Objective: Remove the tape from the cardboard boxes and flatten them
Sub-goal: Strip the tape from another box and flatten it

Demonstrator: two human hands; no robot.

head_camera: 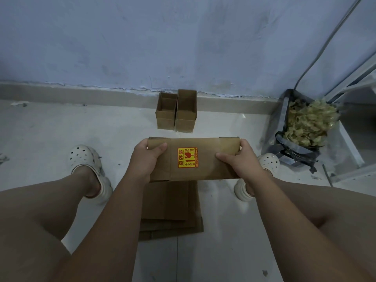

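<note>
Head view, box: I saw the flattened box (203,169) held level over the floor stack (171,210), probably to lay it on top.
Left hand (145,159): fingers (160,148) wrapped its left end.
Right hand (241,159): gripped the right end.
Remaining: two open boxes (176,110) by the wall.

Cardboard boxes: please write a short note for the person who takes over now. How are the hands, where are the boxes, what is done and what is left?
Hands: the left hand and the right hand each grip one end of the sticker box, which looks flattened.
Where: it is held over the pile of flat boxes on the floor.
Done: the pile. Crumpled tape fills the bag on the right.
Left: lay the held box on the pile. Then take the left open box and the right open box by the wall, check them for tape and flatten them.
</note>
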